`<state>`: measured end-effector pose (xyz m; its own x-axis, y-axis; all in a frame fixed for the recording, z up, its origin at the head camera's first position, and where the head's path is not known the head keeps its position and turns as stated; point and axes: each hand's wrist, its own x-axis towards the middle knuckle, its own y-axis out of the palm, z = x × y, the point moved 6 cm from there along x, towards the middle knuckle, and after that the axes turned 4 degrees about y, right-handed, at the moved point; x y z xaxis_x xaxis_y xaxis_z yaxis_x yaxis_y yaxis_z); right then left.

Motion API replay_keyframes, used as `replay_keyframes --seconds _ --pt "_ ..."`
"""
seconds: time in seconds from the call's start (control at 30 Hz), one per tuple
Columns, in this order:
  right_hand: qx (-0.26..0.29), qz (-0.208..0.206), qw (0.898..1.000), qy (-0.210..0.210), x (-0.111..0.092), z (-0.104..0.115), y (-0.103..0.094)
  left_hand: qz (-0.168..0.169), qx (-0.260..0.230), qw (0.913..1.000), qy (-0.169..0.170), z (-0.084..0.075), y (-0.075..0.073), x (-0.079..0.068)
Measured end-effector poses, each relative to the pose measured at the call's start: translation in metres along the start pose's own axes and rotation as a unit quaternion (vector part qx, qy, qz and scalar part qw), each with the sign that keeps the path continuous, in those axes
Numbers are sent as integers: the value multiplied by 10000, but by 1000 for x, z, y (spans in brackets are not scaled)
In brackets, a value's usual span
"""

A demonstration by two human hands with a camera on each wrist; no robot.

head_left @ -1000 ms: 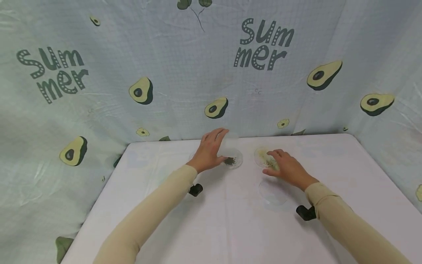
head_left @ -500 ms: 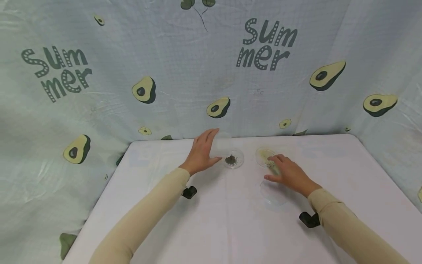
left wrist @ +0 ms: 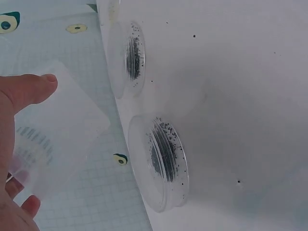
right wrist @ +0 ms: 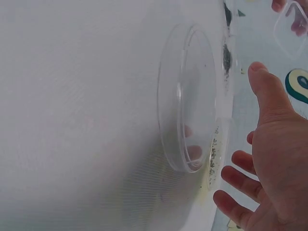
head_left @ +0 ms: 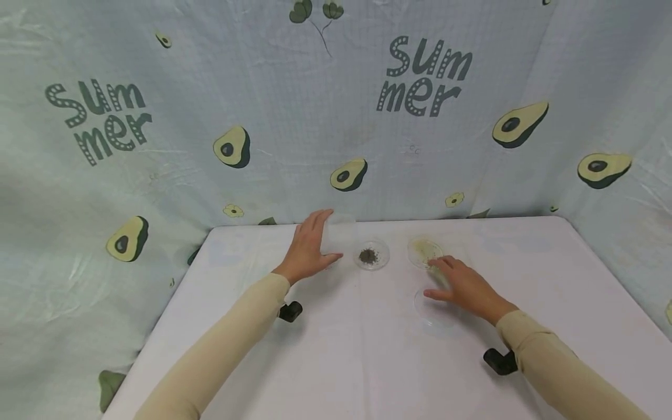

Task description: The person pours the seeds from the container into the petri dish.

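Note:
My left hand point(head_left: 304, 248) grips a translucent, square-cornered plastic container point(left wrist: 72, 110), thumb on one side and fingers on the other. It is above the table, left of a clear petri dish point(head_left: 385, 255) with dark grains point(head_left: 368, 255). Two such dishes show in the left wrist view, a near one point(left wrist: 144, 187) and a farther one point(left wrist: 118, 67). My right hand point(head_left: 467, 289) holds nothing, its fingers apart. Its fingertips partly cover a dish point(head_left: 412, 248) with pale yellow matter and specks. Below its thumb lies a clear petri dish point(right wrist: 166, 96) without visible contents.
The white-covered table point(head_left: 336, 361) ends at a patterned cloth backdrop point(head_left: 283, 99) just behind the dishes. A few dark grains point(left wrist: 239, 182) lie loose on the cover. Black camera mounts point(head_left: 290, 312) hang under both wrists.
My left hand has moved left with the container, away from the dish of dark grains, which now shows fully. My right hand has drawn slightly nearer to me and uncovers more of the yellow dish.

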<state>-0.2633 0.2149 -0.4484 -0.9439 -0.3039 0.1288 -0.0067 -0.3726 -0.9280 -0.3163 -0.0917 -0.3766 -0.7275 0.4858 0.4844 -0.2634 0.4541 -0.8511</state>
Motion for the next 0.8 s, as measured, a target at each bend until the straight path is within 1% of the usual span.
replay_keyframes --seconds 0.3,0.63,0.8 --pt "34 -65 9995 -311 -11 1 3 131 -306 9976 -607 12 -4 -9" --pt "-89 -5 9969 -781 -20 5 9 58 -457 9946 -929 22 -13 -21" --pt "-160 198 9965 -801 -21 7 13 94 -511 9924 -1114 27 -16 -27"
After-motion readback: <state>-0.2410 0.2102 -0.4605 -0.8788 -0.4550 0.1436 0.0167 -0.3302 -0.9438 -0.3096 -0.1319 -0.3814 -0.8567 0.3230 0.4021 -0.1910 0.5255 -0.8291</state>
